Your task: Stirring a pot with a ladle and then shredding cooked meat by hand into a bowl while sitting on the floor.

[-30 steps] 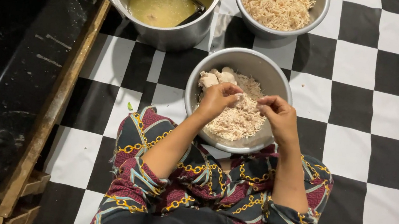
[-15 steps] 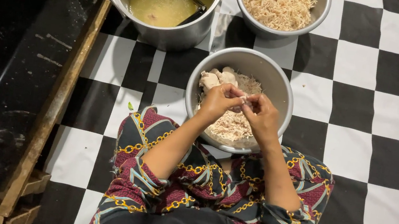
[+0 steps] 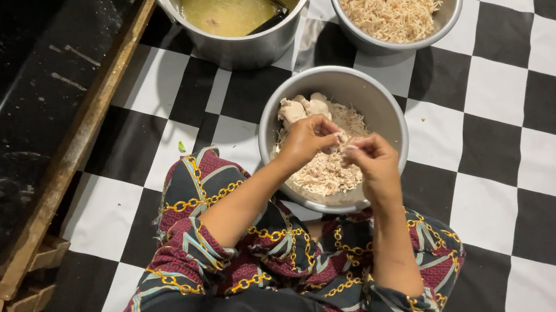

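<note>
Left hand [image 3: 305, 139] and right hand [image 3: 376, 160] pinching shredded chicken [image 3: 322, 172] over bowl [image 3: 384, 113], broth pot [image 3: 235, 47] beyond

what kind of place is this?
Likely a home or small food-prep spot on the floor: black-and-white chequered floor covering, round metal bowl of shredded pale meat under both hands, and a steel pot of yellow broth beside it.

right hand [image 3: 376, 163] moved in, meeting left hand [image 3: 307, 138]
</note>
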